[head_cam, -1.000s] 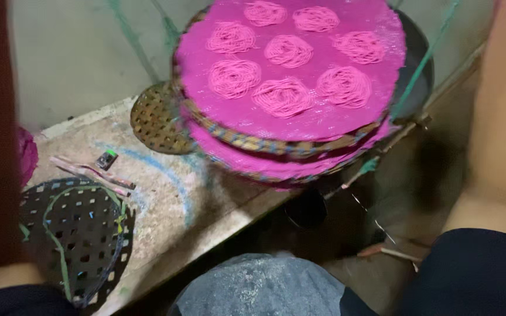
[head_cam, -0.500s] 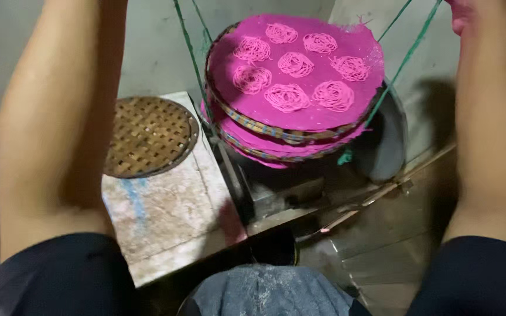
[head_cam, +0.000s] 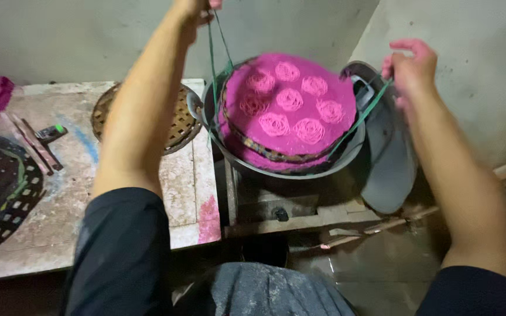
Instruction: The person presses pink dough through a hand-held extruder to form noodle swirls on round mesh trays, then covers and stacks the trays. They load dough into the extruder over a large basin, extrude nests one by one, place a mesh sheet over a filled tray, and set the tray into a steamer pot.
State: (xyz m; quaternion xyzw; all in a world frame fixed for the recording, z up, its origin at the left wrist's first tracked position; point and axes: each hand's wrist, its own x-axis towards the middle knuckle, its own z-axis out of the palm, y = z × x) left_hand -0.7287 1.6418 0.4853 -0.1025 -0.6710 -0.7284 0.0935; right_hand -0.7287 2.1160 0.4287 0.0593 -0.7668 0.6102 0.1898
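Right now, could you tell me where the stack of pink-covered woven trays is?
In the head view, the stack of pink-covered trays sits centre-top in the dark metal pot, hung on green strings, right of the woven tray on the counter.

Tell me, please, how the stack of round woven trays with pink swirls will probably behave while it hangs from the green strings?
The stack of woven trays hangs on thin green strings held by the left hand and right hand, so it can probably swing or tilt. The pink swirls look soft and probably smear easily. The trays themselves seem stiff.

Pink-topped stack of trays [head_cam: 288,114], earlier hanging clear on green strings [head_cam: 215,52], now down inside the pot [head_cam: 282,167].
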